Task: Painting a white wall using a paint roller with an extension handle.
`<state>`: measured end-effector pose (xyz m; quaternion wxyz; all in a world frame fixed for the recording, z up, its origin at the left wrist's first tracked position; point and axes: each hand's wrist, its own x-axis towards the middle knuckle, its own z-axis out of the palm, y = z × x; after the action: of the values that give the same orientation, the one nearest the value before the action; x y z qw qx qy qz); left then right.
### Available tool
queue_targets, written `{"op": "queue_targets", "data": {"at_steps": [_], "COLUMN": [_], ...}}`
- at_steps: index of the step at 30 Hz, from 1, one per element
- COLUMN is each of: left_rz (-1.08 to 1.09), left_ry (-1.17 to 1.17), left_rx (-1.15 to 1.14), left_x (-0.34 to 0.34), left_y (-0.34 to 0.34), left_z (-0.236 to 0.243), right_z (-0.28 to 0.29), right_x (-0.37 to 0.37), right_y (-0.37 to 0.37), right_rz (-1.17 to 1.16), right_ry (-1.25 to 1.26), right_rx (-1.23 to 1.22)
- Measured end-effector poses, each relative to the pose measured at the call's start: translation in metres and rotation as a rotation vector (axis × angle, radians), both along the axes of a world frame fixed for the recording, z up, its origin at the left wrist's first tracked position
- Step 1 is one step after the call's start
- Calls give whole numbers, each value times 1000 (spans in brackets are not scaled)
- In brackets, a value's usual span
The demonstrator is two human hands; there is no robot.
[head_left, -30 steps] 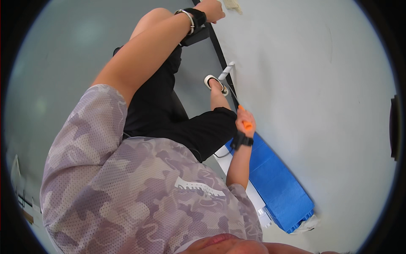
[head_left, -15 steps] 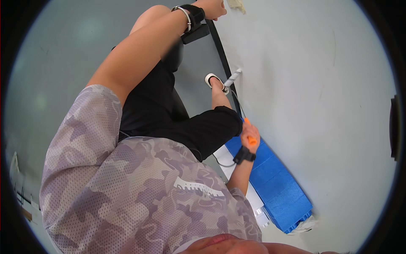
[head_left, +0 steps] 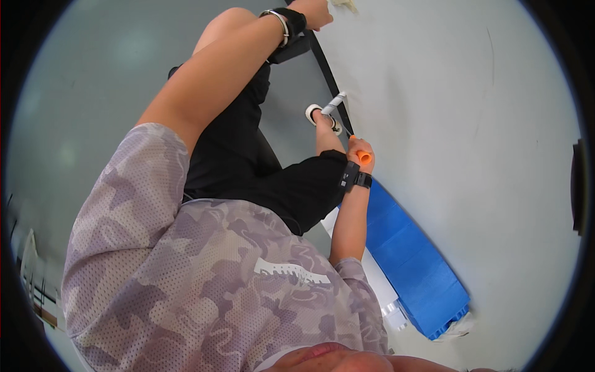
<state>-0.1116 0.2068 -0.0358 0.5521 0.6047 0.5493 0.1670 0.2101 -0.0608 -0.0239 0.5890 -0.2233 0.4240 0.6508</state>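
Just now, head view, right hand (head_left: 357, 149): wrapped round the handle of an apparent orange-handled paint roller (head_left: 364, 157); shifted away from the torso.
Striped sleeve (head_left: 334, 103): gone along with it, across the dark edge strip (head_left: 326, 68) in view; suggests back-and-forth strokes.
Left hand (head_left: 315, 13): curled, about unmoved; cannot tell what it holds.
Spacing: hands well apart.
Blue box (head_left: 415, 266): beside right forearm.

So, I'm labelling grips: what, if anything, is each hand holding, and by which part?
The right hand holds a tool by its orange handle. Whether the left hand, partly cropped, holds anything cannot be told.
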Motion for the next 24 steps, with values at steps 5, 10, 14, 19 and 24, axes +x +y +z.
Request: {"op": "queue_targets", "data": {"at_steps": [5, 10, 14, 19, 24], "left_rz": [10, 24, 35, -11, -36], "left_ry": [14, 12, -2, 43, 157], "left_rx": [134, 200, 90, 52, 47], "left_x": [-16, -24, -21, 4, -6], "left_y": [-2, -1, -2, -1, -2], "left_z": [8, -6, -13, -2, -12], "right_z": [75, 132, 101, -21, -20], "right_x": [-7, -33, -27, 34, 6], "right_y": [-42, -60, -35, -16, -1], "right_rz": [31, -33, -34, -82, -141], "right_ry": [86, 28, 49, 52, 88], "right_rx": [-42, 14, -12, -18, 12]}}
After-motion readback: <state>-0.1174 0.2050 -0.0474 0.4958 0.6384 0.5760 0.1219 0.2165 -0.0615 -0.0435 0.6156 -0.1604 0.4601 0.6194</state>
